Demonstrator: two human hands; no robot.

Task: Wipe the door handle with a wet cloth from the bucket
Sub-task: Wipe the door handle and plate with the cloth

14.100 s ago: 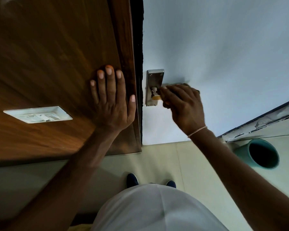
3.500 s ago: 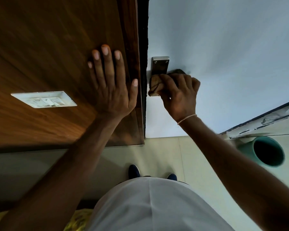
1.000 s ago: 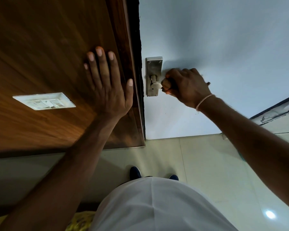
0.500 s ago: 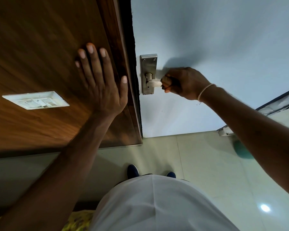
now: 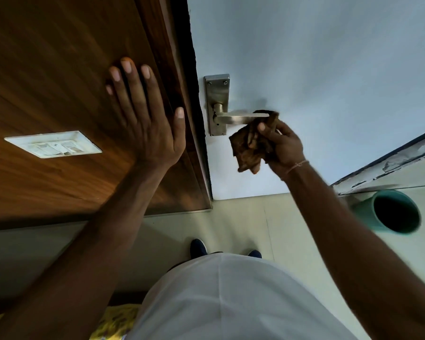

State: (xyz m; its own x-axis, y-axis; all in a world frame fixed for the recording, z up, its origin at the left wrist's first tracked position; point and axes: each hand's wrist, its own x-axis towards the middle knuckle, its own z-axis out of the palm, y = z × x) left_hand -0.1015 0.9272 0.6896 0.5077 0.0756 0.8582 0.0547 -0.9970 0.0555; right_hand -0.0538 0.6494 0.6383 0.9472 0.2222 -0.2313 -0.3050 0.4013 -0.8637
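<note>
Here the brown cloth [image 5: 249, 148] hangs bunched in the right hand [image 5: 281, 146], whose fingers and thumb curl round its upper part. Most of the cloth spills out to the left of and below the grip, while a small dark tuft pokes out above the hand and sits right at the free tip of the door handle [image 5: 241, 118]. Whether that tuft actually touches the metal cannot be told. The handle itself is a silver lever lying level, running rightward from a tall metal backplate [image 5: 216, 94] screwed onto the pale door [image 5: 317, 69]. The cloth's hanging bulk lies just under the lever's outer half.

To the left of the door's edge stands a dark wooden panel [image 5: 59, 69], and the left hand [image 5: 145, 119] presses flat against it with its fingers straight and spread, gripping nothing. Further left on the same panel sits a white switch plate [image 5: 53, 144].

Down on the tiled floor [image 5: 243, 224], to the person's right, stands a teal bucket [image 5: 388, 212] near the foot of the door. The tips of dark shoes [image 5: 198, 247] show above a white garment [image 5: 231, 303].
</note>
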